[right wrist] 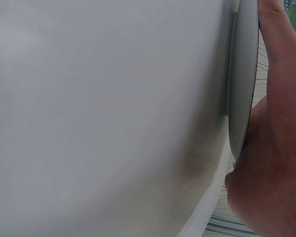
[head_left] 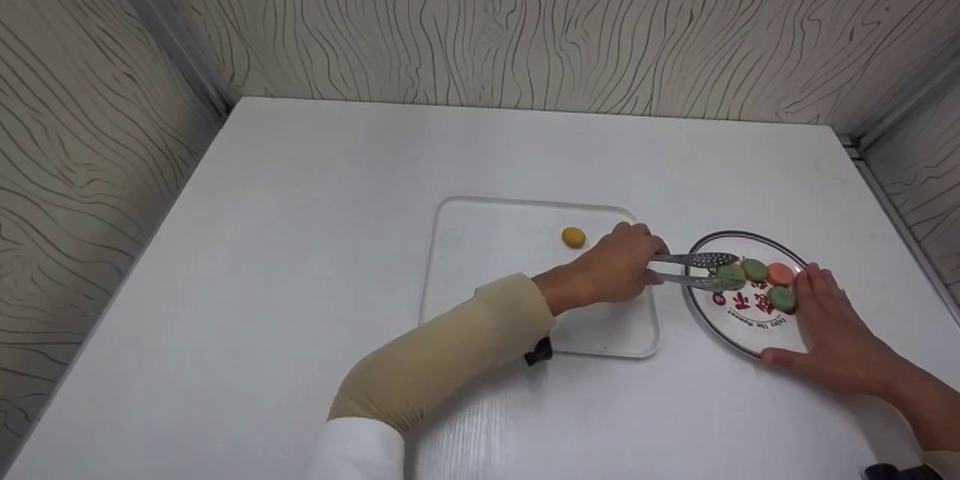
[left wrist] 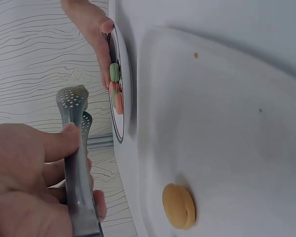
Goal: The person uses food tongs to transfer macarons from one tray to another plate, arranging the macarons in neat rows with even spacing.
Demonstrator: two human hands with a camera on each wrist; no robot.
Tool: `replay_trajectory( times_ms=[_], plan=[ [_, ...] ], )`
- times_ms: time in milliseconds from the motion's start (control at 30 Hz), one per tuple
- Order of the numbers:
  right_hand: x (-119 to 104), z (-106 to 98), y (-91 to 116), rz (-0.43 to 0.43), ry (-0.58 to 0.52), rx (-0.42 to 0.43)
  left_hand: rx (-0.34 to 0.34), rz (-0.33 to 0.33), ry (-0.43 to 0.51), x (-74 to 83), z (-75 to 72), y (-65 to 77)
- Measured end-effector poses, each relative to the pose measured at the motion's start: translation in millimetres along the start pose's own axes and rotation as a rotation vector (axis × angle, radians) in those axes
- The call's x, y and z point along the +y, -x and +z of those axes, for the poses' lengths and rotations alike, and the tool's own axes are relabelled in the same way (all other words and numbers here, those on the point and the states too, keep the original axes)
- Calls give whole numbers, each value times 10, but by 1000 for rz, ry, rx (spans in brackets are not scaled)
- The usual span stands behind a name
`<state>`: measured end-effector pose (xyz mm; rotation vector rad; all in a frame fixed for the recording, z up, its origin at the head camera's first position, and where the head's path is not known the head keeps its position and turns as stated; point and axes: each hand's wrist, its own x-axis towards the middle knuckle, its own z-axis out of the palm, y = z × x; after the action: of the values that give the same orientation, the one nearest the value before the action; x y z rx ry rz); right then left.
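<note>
My left hand (head_left: 619, 262) grips metal tongs (head_left: 705, 261) with perforated tips, reaching across the plate's left rim. Between those tips is a green macaron (head_left: 730, 277), over the left part of the plate; whether it touches the plate I cannot tell. The round white plate (head_left: 739, 332), with a dark rim and red lettering, bears several macarons, among them a green macaron (head_left: 754, 270), a pink macaron (head_left: 780, 274) and another green macaron (head_left: 782, 299). Fingers extended, my right hand (head_left: 844, 337) rests along the plate's right edge, its thumb at the near rim.
A yellow macaron (head_left: 574, 238) lies on the white rectangular tray (head_left: 487, 240), left of the plate; the left forearm crosses over the tray. Small crumbs dot the tray. Wood-patterned panels (head_left: 480, 22) stand behind and beside the white table (head_left: 300, 240).
</note>
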<state>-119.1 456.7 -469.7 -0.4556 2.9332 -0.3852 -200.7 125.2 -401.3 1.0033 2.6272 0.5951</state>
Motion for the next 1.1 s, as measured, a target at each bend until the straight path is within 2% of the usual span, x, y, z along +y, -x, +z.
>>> replay_trajectory(
  times_ms=[233,533,900,1100],
  plan=[
    [3,-7,-3,25,-3,-20,-14,-46,-13,122,82,-85],
    [1,-2,-11,23,1,-15,-44,-66,-66,259,194,-198],
    [5,1,-8,1,-3,-3,-47,-75,-103,344,289,-271],
    [-1,11,0,20,-3,-12,-41,-95,-103,359,335,-286]
  ],
)
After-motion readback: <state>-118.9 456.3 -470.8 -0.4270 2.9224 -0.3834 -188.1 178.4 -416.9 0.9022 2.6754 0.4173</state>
